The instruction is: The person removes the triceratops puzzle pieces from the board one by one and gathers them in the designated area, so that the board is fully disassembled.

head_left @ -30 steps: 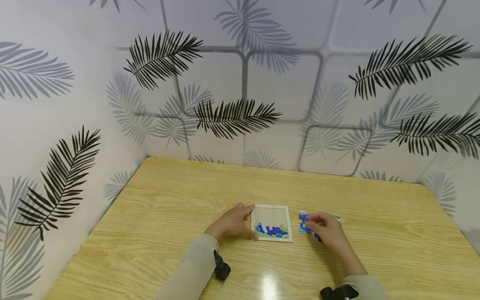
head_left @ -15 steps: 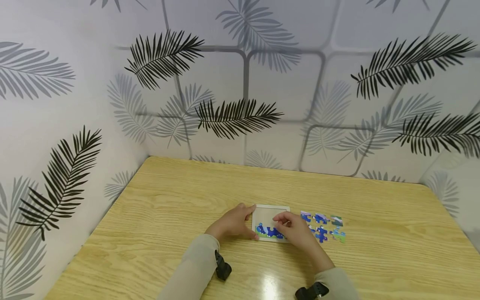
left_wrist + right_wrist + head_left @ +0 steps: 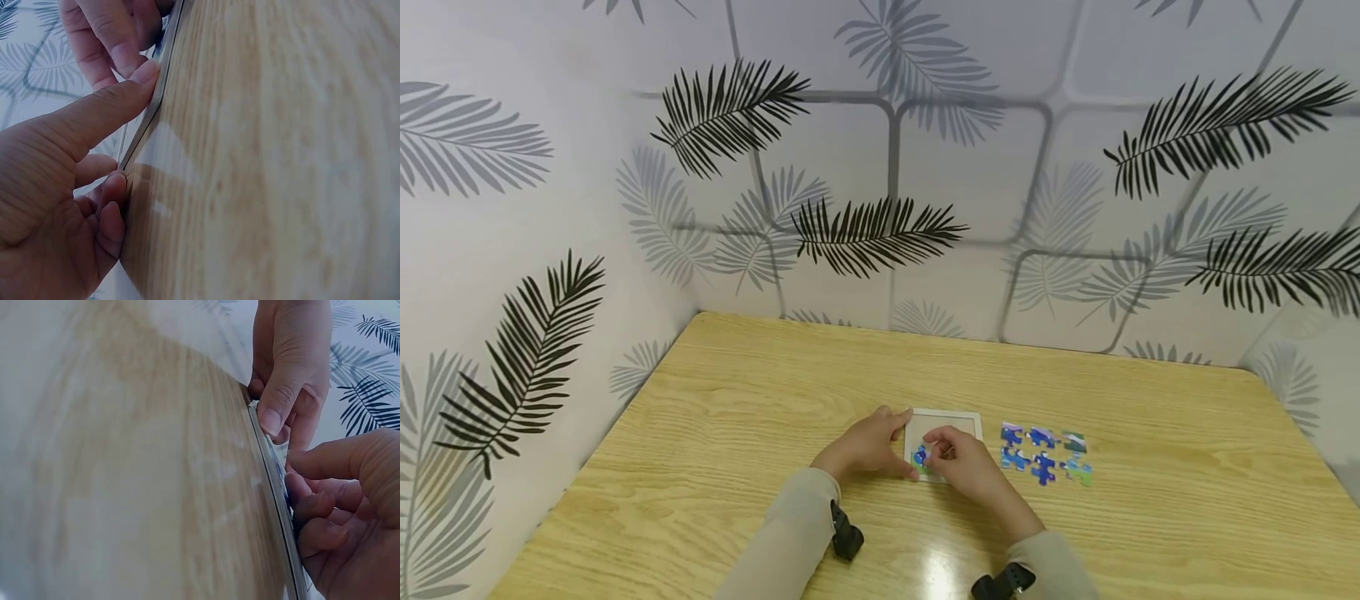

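Puzzle frame (image 3: 947, 412), lower centre, gripped by the left hand (image 3: 867, 443); right hand (image 3: 972, 468) above it, fingers bent, hold unclear.

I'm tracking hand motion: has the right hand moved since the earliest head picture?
Yes. In the head view, the right hand has moved left against the table, from the loose puzzle pieces to over the white frame.

You have an off-white frame (image 3: 943, 412) with a plain beige base (image 3: 922, 426). The loose puzzle pieces (image 3: 1043, 468) mix deep blue, light blue, lilac and green. Your worktop (image 3: 767, 400) shows yellowish wood grain; your sleeves (image 3: 778, 529) are plain cream. Black and grey fronds pattern the pale wall (image 3: 958, 183), crossed by grey lines.
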Action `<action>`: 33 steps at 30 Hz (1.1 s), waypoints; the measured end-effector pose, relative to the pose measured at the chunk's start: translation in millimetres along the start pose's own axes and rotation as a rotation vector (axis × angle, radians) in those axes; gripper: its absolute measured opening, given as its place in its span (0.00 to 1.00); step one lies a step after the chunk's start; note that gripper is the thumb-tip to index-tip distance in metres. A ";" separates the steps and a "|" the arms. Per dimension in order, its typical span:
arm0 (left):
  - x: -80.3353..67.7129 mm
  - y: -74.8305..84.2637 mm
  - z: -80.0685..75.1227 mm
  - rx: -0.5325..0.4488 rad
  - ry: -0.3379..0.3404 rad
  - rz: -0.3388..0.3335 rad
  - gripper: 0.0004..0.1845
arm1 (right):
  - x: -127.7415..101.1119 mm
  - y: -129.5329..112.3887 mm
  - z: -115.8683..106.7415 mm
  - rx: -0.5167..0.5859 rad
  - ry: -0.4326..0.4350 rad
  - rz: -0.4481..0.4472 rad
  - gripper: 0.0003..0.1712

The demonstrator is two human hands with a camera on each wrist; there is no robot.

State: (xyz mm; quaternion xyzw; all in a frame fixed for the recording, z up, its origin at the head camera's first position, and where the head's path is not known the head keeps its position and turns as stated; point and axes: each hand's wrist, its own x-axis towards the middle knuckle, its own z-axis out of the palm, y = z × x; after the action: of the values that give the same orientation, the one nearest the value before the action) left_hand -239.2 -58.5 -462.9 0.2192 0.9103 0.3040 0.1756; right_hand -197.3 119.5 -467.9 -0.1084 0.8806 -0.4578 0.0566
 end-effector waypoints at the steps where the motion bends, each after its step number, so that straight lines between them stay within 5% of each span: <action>1: 0.3 0.0 0.2 0.002 0.000 0.003 0.53 | 0.3 0.2 0.4 -0.009 -0.003 0.002 0.12; 33: -1.2 1.0 -0.3 0.010 0.004 0.010 0.53 | 0.5 -0.6 3.8 -0.045 0.003 0.020 0.15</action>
State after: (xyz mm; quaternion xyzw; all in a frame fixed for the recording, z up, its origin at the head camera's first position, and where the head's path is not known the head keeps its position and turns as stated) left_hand -238.1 -58.5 -461.8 0.2238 0.9112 0.3007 0.1710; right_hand -196.9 116.1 -469.5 -0.1002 0.8919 -0.4372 0.0575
